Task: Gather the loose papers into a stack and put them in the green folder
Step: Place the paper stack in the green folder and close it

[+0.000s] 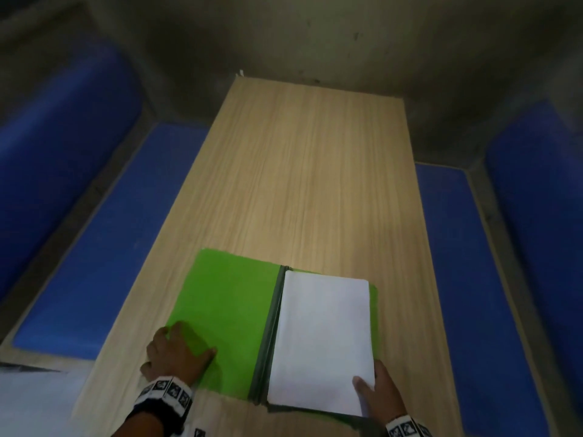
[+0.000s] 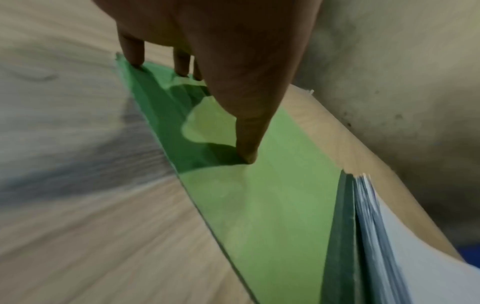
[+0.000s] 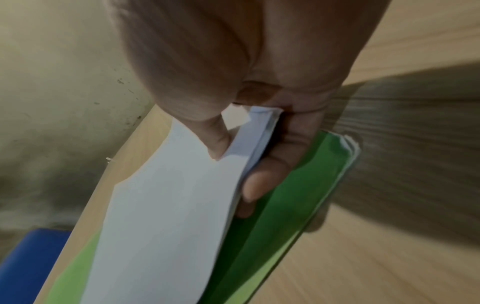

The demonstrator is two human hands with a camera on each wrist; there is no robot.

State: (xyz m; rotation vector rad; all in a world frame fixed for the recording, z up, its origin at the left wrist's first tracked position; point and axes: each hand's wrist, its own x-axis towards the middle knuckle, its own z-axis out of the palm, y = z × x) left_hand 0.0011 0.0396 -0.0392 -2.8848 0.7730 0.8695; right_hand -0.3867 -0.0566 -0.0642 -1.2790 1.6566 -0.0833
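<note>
The green folder lies open on the wooden table, its dark spine in the middle. A stack of white papers lies on its right half. My left hand presses the left flap near its lower left corner with thumb and straight fingertips. My right hand pinches the stack's near right corner, thumb on top and fingers beneath the papers, above the folder's right flap.
Blue padded benches run along both long sides of the table, the right one close to the table edge. A grey wall stands beyond the far end. The far half of the tabletop is bare wood.
</note>
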